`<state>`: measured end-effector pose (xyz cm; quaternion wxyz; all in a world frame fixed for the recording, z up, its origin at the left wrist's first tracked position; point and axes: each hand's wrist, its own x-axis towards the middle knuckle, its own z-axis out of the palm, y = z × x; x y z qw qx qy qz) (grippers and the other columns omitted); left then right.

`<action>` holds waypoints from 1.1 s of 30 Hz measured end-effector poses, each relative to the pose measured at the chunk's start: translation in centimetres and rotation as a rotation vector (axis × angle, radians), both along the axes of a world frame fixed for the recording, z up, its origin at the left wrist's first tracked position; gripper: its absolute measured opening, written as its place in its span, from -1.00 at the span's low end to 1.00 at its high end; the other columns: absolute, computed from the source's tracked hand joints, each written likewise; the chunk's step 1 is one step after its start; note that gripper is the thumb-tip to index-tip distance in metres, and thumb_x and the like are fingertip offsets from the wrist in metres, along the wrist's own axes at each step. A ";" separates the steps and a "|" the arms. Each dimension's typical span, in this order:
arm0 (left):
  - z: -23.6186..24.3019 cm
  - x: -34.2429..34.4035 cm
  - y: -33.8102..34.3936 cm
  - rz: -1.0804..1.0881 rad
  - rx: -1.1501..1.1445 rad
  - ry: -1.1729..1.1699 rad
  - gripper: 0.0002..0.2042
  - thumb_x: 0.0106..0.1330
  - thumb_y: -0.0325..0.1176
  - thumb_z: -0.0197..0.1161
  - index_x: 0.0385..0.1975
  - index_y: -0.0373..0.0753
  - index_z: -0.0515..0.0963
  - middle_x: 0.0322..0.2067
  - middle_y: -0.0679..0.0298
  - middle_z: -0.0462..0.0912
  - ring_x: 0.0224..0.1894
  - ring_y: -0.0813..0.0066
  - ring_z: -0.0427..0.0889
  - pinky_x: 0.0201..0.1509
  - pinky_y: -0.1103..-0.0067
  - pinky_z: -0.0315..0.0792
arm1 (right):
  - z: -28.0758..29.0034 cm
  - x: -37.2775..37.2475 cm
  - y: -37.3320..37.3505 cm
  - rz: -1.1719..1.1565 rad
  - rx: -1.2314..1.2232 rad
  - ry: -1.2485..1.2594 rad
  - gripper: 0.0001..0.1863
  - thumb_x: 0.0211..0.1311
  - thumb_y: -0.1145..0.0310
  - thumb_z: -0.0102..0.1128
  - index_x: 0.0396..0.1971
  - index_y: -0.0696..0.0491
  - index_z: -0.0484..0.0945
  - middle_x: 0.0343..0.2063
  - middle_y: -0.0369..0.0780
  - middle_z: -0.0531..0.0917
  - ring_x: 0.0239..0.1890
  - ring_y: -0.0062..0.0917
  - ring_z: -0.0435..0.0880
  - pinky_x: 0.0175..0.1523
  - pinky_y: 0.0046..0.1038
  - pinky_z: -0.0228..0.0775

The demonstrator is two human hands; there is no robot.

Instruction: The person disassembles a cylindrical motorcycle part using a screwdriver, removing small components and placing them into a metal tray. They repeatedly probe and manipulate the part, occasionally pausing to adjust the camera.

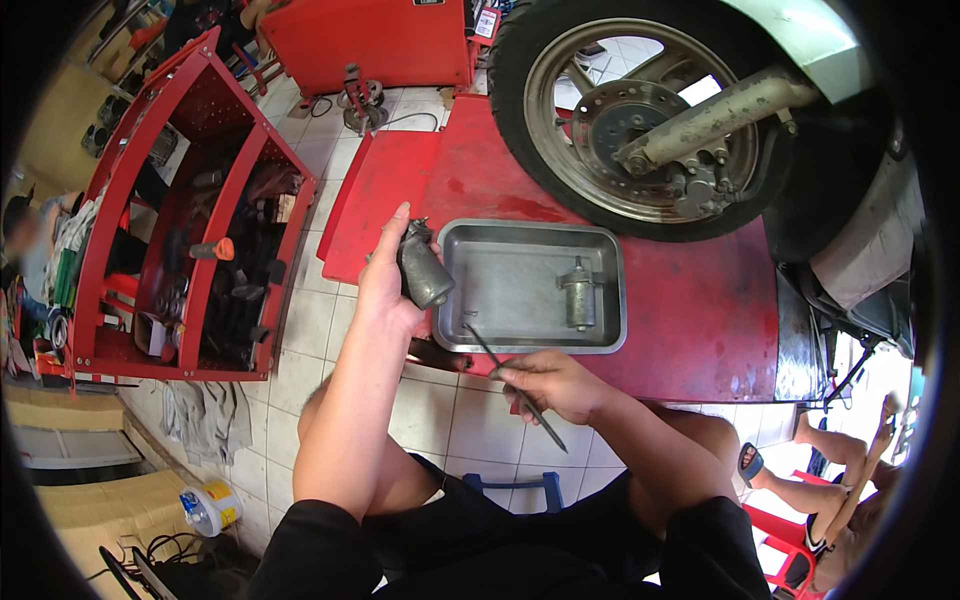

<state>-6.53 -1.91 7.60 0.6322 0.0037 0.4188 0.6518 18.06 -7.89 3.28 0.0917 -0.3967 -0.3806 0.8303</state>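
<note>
My left hand (392, 290) grips a grimy metal cylindrical part (425, 272), like a small motor, tilted, beside the left edge of a rectangular metal tray (530, 340). A similar cylinder (579, 298) stands or lies inside the tray at the right; I cannot tell which. My right hand (545, 385) is closed on a thin dark rod-like tool (544, 427), which slants from the tray's lower left down over the front edge of the red platform (700, 330). A tiny piece lies in the tray near the tool's upper tip, too small to name.
A motorcycle wheel with brake disc (540, 130) stands behind the tray. A red tool cart (90, 270) is at left, a red cabinet (370, 40) at back. A white bucket (210, 505) is on the floor. People (820, 460) sit at right; another is at far left.
</note>
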 end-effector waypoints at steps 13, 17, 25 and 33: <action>-1.1 5.6 0.2 -0.254 0.180 -0.187 -0.52 0.43 0.02 0.02 0.03 -0.33 0.45 -0.10 -0.03 0.60 -0.05 0.12 0.60 0.13 0.23 0.47 | 4.3 2.2 0.6 -0.367 0.886 -0.382 -0.54 0.30 0.17 0.30 -0.02 0.24 0.50 -0.48 -0.17 0.65 -0.62 -0.66 0.46 -0.51 -0.55 0.28; -0.8 9.0 -0.9 -0.396 0.212 -0.162 -0.46 0.43 0.09 0.00 0.09 -0.31 0.38 0.01 0.04 0.55 0.07 0.11 0.55 0.22 0.18 0.41 | 5.2 1.4 0.4 -0.415 1.226 -0.515 -0.39 0.11 0.10 0.45 -0.06 0.33 0.52 -0.40 0.05 0.69 -0.44 -0.23 0.71 -0.37 -0.35 0.51; 0.4 10.8 -1.7 -0.510 0.269 0.052 -0.19 0.37 0.28 -0.02 0.33 -0.33 0.10 0.17 -0.01 0.39 0.24 0.09 0.40 0.35 0.17 0.25 | 4.8 2.7 0.9 -0.439 1.029 -0.620 -0.46 -0.01 0.11 0.52 -0.31 0.33 0.60 -0.72 -0.18 0.53 -0.72 -0.57 0.46 -0.55 -0.45 0.31; -2.2 11.6 -1.3 -0.398 -0.005 -0.114 -0.24 0.28 0.29 0.16 0.17 -0.31 0.28 -0.09 0.05 0.54 -0.05 0.17 0.59 0.07 0.29 0.51 | 1.6 2.7 0.5 -0.744 0.282 -0.068 -0.63 0.18 0.18 0.40 -0.46 0.26 0.63 -0.75 -0.45 0.41 -0.72 -0.75 0.28 -0.62 -0.55 0.09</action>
